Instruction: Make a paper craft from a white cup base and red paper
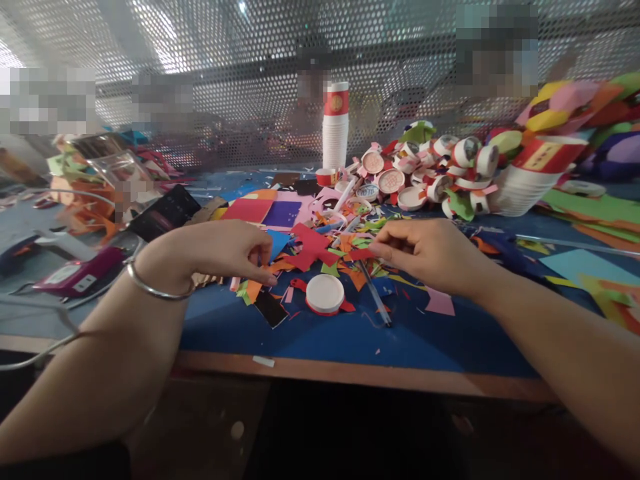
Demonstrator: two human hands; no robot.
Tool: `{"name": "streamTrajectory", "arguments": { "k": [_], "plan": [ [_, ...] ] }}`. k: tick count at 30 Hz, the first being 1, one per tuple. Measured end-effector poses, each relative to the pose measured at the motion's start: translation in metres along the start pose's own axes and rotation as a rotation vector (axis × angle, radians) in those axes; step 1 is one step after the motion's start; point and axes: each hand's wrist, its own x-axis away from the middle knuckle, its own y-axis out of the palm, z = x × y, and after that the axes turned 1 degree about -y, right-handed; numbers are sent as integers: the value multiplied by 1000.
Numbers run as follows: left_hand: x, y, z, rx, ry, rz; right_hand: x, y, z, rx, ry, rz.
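My right hand [425, 253] pinches a small strip of red paper [361, 254] between thumb and fingertips, above the heap of scraps. Across from it, my left hand [233, 250] hovers over the scraps with its fingers loosely curled; the thumb stands apart and I see nothing held. Between the hands lies a larger cut piece of red paper [313, 247]. Nearer to me a round white cup piece [325, 293] rests on the table with red paper showing around its lower edge. A clear pen [377, 297] lies to its right.
Cut paper cups [391, 181] are piled behind the scraps. One cup stack [335, 143] stands upright; another stack [533, 180] leans at right. Coloured sheets [280, 210], a black phone [165, 212], a purple device [80, 273] and cables surround the work. A perforated screen [240, 100] stands behind.
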Motion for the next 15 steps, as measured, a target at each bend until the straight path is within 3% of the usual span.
{"name": "streamTrajectory", "arguments": {
  "k": [4, 10, 15],
  "plan": [
    [-9, 7, 5, -12, 0, 42, 0, 0, -1, 5, 7, 9],
    [-16, 4, 3, 39, -76, 570, 0, -2, -3, -20, 7, 22],
    [-12, 2, 10, -16, 64, 504, 1, -3, -2, -19, 1, 16]
  ]
}}
